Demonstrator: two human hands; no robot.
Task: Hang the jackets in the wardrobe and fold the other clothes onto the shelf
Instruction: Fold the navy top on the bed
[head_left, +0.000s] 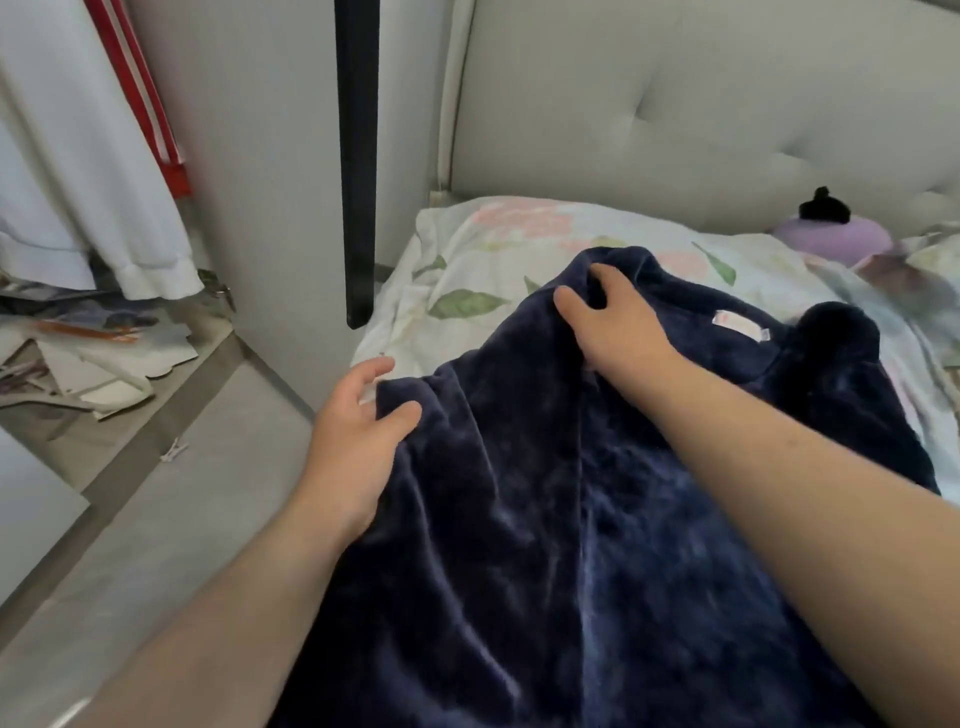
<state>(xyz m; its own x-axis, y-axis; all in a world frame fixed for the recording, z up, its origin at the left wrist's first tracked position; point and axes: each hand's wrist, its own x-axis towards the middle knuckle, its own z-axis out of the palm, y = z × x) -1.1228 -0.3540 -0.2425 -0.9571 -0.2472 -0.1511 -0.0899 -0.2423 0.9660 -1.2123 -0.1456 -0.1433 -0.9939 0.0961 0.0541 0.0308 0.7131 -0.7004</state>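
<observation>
Left hand (358, 431) reaches in from near left, thumb over and fingers under the left edge of the navy fleece garment (545, 545), gripping it. Right hand (615, 322) stretches farther, fingers curled into a fold near its far edge. I see the garment spread over the bed (483, 260).

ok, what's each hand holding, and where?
Both on the dark navy plush garment: left hand grips its left edge, right hand grips a bunched fold near the top.

- a tufted cream headboard (701, 104) is rising at the back
- floral bedding (483, 254) is lying spread below it
- a grey floor (171, 499) is stretching along the left side
</observation>
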